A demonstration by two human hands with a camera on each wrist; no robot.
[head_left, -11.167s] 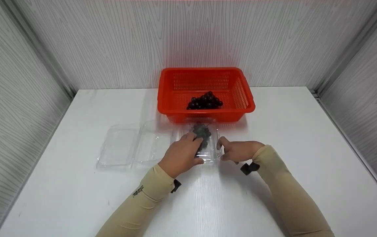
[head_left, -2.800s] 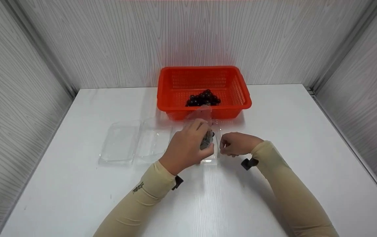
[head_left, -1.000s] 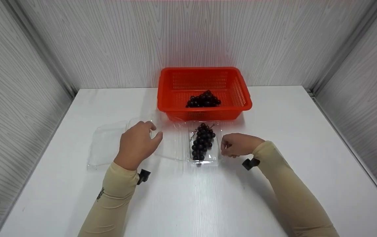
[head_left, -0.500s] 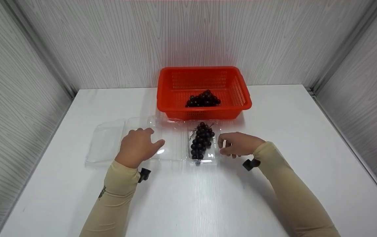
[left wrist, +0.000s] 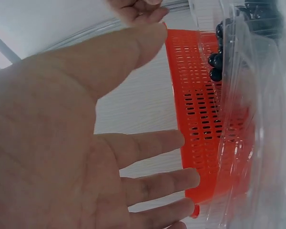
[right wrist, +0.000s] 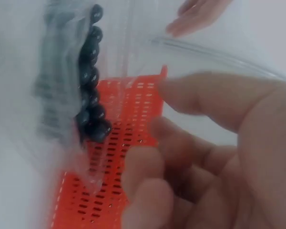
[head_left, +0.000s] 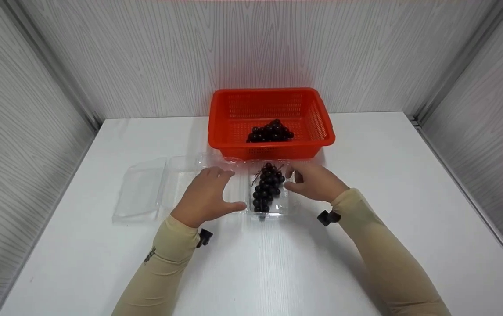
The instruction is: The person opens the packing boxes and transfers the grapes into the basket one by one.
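A bunch of dark grapes [head_left: 267,186] lies in one half of an opened clear plastic clamshell box [head_left: 280,213] in front of the basket. Its other half [head_left: 236,188] lies folded out to the left. Over that half hovers my left hand [head_left: 207,195], fingers extended and thumb spread, holding nothing; the left wrist view shows the bare palm [left wrist: 52,138]. At the box's right edge is my right hand [head_left: 315,180], its fingers loosely bent. In the right wrist view, nothing sits between the right hand's thumb and fingers [right wrist: 148,186].
A red perforated basket [head_left: 260,152] stands at the back against the wall, with more dark grapes [head_left: 271,132] inside. Left of the left hand, another opened clear clamshell [head_left: 139,191] lies on the white table [head_left: 251,272]. Panels rise at the back and both sides.
The left hand has left the grapes, gone left over the clear plastic, then come back rightward. The clear clamshell at left has shifted left. The right hand has moved inward and its fingers have loosened.
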